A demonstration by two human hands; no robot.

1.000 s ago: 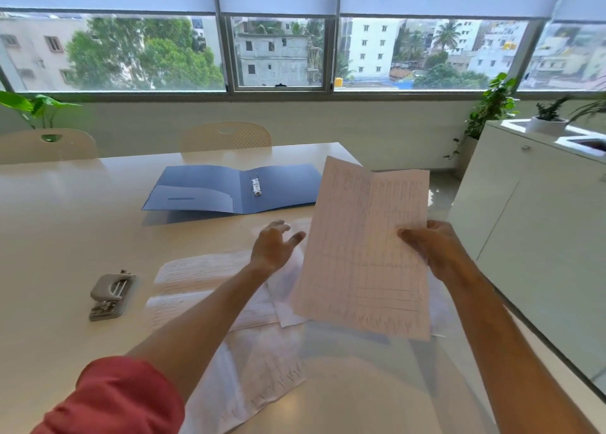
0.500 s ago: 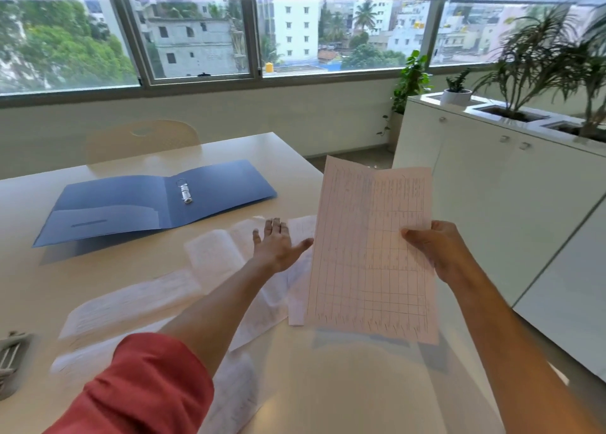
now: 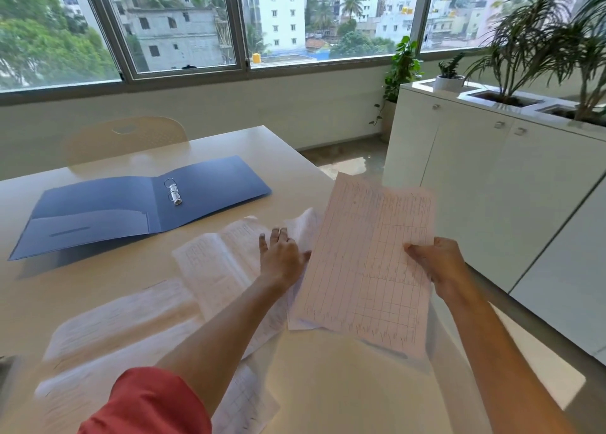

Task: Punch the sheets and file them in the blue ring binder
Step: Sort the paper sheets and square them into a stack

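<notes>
My right hand [image 3: 437, 263] pinches the right edge of a pinkish gridded sheet [image 3: 367, 266] and holds it tilted above the table. My left hand [image 3: 280, 256] lies flat, fingers straight, on the loose white sheets [image 3: 213, 269] spread over the cream table [image 3: 98, 276]. The blue ring binder [image 3: 137, 207] lies open and flat at the far left, its two metal rings [image 3: 173, 191] standing at the spine. Only a dark sliver of the hole punch [image 3: 4, 363] shows at the left edge.
A cream chair [image 3: 124, 138] stands behind the table's far edge. White cabinets [image 3: 492, 177] with potted plants [image 3: 531, 50] on top run along the right, across a strip of floor. More printed sheets [image 3: 108, 328] lie near the table's front left.
My view has swung right, so the binder and punch slid left in frame. My left hand has dropped from hovering onto the loose sheets. The right hand keeps holding the gridded sheet.
</notes>
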